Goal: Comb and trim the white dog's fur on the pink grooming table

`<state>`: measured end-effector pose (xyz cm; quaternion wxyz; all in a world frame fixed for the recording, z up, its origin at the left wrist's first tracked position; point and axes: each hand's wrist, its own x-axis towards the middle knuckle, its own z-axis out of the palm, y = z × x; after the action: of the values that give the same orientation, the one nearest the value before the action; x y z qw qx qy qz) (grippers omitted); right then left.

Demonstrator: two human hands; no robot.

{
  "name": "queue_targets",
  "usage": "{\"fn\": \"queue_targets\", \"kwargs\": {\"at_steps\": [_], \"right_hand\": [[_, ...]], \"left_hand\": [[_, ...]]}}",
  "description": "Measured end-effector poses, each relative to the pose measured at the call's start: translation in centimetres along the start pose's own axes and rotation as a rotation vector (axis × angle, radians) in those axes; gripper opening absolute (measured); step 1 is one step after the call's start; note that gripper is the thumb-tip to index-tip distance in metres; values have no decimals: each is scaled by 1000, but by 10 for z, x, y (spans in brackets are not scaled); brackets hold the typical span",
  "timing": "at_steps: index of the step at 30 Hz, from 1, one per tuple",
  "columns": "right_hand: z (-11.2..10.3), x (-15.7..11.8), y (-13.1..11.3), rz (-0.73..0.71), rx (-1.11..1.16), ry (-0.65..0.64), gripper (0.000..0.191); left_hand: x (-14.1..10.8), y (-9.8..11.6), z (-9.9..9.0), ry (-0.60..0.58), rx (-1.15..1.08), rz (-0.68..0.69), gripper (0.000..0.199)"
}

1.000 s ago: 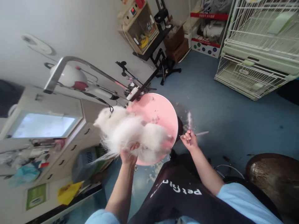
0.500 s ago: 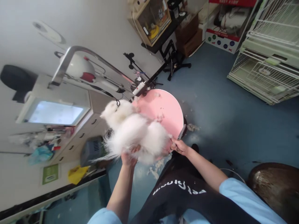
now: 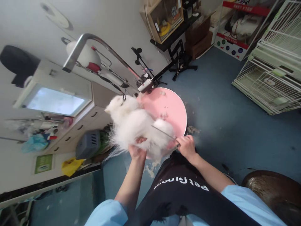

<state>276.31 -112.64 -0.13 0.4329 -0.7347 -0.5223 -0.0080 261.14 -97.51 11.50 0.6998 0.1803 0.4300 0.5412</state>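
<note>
A fluffy white dog (image 3: pixel 134 122) is on the round pink grooming table (image 3: pixel 172 100), facing away to the left, with a dark loop at its neck. My left hand (image 3: pixel 138 150) is closed in the long fur at the dog's rear, its fingertips partly buried. My right hand (image 3: pixel 187 147) grips a pair of scissors (image 3: pixel 163 131) at the table's near edge. Their long thin blades point left across the white fur of the hindquarters. The scissors' handles are mostly hidden by my fingers.
A curved metal grooming arm (image 3: pixel 103 45) rises over the table's far left. A white bottle (image 3: pixel 145 85) stands at the far edge. Fur clippings lie on the table and blue floor. Wire cages (image 3: pixel 265 75) stand right, a brown round seat (image 3: pixel 270 191) lower right, a pet carrier (image 3: pixel 88 146) left.
The scissors have swung from pointing up and away at the table edge to lying across the dog's hindquarters. My left hand stays in the fur. The whole view has shifted slightly.
</note>
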Motion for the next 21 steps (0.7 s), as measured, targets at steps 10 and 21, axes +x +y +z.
{"fn": "queue_targets", "kwargs": {"at_steps": [10, 21], "right_hand": [[-29, 29, 11, 203, -242, -313, 19], [45, 32, 50, 901, 701, -487, 37]], "left_hand": [[6, 2, -16, -43, -64, -13, 52], [3, 17, -22, -43, -21, -69, 62]]}}
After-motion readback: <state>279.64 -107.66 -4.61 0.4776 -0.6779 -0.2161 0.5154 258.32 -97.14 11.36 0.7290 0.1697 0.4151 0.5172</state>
